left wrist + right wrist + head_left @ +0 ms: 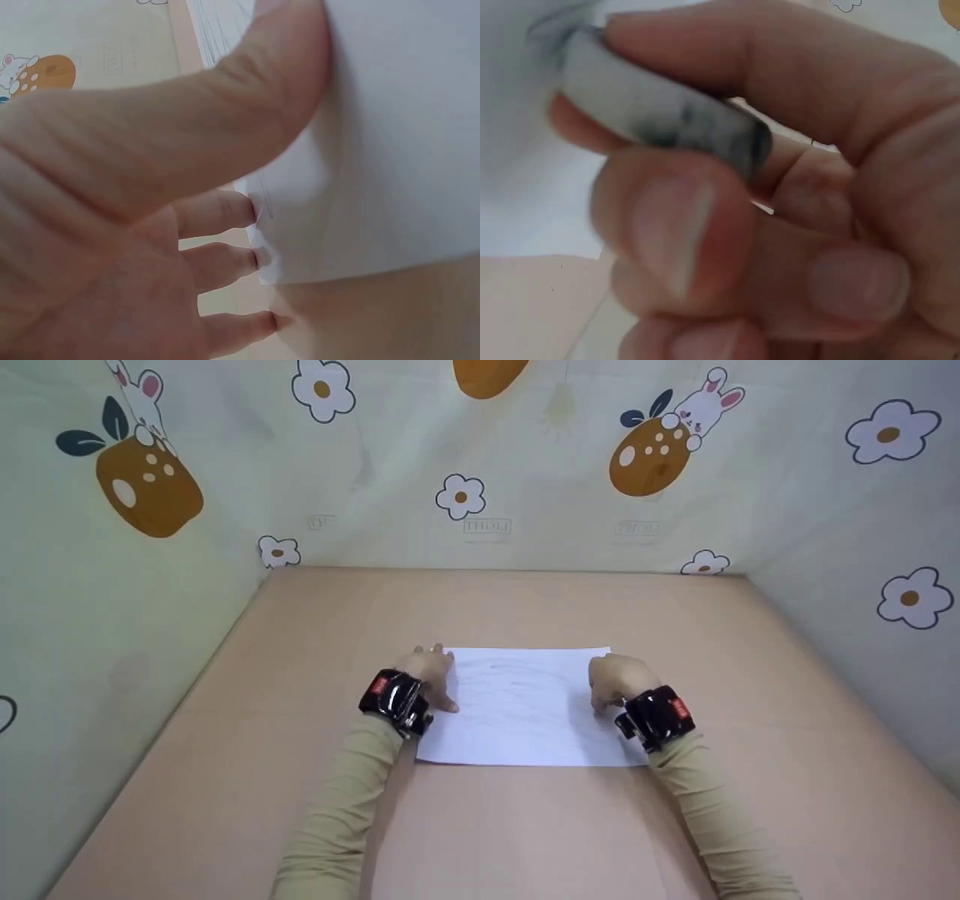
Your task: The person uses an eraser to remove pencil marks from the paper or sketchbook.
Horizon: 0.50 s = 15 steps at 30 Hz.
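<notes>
Since I'm remote, table (517,825): bears the paper (517,720).
Paper: faint marks (504,666); imo I'd brace it firmly and rub in light, short strokes so it won't crumple.
Left hand (430,671): spread, on the paper's left edge.
Right hand (621,679): pinching the eraser (660,105), over the paper's right side.
Eraser: grubby, tip near paper; contact's too blurry.

The right hand (619,679) hides the eraser (658,109) — wholly — from the head view.

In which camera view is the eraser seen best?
The right wrist view: it shows the smudged eraser up close, held in the right hand. In the head view, it cannot be made out; the left wrist view does not show it.
</notes>
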{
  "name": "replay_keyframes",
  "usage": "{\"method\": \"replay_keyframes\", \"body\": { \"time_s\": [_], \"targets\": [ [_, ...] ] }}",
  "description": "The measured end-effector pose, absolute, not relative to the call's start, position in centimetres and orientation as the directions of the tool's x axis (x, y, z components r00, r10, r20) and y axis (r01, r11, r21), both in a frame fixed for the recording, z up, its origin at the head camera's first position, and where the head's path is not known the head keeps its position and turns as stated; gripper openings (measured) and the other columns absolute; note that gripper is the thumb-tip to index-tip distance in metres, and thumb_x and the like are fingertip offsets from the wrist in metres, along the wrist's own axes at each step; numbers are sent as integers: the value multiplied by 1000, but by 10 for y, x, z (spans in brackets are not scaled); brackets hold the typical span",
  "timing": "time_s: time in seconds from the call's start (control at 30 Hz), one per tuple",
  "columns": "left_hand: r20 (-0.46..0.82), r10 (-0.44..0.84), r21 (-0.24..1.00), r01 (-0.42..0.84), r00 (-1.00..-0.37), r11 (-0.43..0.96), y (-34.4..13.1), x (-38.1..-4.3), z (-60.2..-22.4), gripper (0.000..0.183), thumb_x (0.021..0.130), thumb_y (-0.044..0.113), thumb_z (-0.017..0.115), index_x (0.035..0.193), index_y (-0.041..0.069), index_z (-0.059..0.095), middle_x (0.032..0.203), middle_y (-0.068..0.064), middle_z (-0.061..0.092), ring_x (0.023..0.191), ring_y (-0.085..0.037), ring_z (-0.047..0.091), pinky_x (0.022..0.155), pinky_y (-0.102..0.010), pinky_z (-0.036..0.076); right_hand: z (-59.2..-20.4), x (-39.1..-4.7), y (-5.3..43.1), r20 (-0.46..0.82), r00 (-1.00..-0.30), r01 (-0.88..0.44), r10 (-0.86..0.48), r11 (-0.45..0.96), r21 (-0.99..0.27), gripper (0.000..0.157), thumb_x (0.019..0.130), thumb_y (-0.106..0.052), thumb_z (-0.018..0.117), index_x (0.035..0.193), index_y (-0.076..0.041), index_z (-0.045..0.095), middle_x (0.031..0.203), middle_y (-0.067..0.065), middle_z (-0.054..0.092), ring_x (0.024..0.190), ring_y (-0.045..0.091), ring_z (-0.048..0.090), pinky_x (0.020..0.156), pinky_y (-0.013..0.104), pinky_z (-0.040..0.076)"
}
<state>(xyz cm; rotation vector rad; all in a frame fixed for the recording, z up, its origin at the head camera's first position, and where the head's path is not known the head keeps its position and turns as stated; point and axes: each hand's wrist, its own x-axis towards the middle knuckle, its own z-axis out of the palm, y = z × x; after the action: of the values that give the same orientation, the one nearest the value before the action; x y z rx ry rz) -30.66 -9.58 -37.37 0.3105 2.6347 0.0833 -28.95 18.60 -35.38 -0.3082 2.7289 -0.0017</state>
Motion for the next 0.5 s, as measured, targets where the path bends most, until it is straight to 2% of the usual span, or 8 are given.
{"method": "replay_keyframes", "body": {
  "time_s": [0.13, 0.33, 0.5],
  "targets": [
    [-449, 241, 115, 212, -861, 970, -96, -307, -374, 101, 79, 43, 73, 151, 3, 16, 159, -22, 6, 144, -49, 8, 119, -58, 12, -352, -289, 188, -404, -894, -195, -195, 980, -42, 18, 68, -10, 67, 56, -11, 54, 50, -4, 49, 50, 12, 45, 45, 23, 37],
    [-445, 240, 113, 211, -863, 971, -97, -307, -374, 101, 79, 43, 73, 151, 2, 16, 159, -22, 6, 144, -49, 9, 119, -59, 12, -353, -292, 187, -372, -886, -248, -277, 961, -124, 12, 69, -13, 67, 60, -9, 60, 48, -4, 49, 49, 12, 44, 45, 22, 35],
    [-448, 240, 107, 215, -861, 971, -97, -306, -375, 101, 79, 44, 73, 152, 3, 15, 159, -21, 5, 144, -48, 8, 119, -58, 12, -353, -291, 189, -438, -880, -170, -183, 983, -70, 20, 68, -9, 71, 56, -11, 55, 49, -4, 48, 48, 11, 43, 44, 21, 34]
  ]
}}
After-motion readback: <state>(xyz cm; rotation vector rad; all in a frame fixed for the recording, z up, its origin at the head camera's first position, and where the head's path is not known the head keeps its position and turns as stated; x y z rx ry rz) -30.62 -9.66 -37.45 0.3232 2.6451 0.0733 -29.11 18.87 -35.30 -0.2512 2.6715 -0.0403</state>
